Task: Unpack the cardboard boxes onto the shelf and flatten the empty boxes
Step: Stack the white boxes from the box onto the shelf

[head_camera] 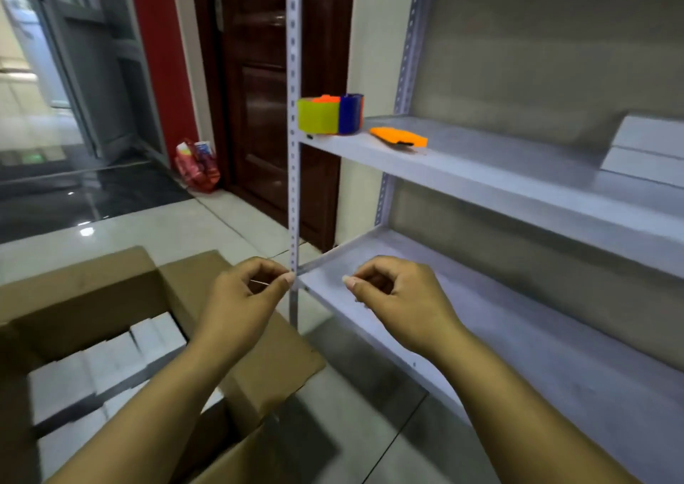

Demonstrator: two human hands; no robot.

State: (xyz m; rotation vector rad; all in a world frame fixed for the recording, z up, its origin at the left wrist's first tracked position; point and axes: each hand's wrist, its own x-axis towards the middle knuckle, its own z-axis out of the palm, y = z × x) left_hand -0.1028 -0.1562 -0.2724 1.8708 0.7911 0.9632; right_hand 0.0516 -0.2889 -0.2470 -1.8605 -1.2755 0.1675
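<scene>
1. I take the grey metal shelf [518,180] as my landmark; an open cardboard box [111,298] sits on the floor to the left of its front upright post, flaps spread outward.
2. Inside the box, white packages [111,365] lie in rows, blurred.
3. My left hand [244,298] hangs above the box's right flap, just left of the post; its fingers curl with thumb and forefinger tips together, and a thin pale line runs by them; I cannot tell whether anything is pinched.
4. My right hand [399,294] hovers over the lower board of the shelf, fingers curled, gripping nothing I can see.
5. On the upper board, a green-and-blue tape dispenser [329,115] stands at the left end; an orange cutter [399,137] lies just right of it; white boxes [647,150] rest far right.
</scene>
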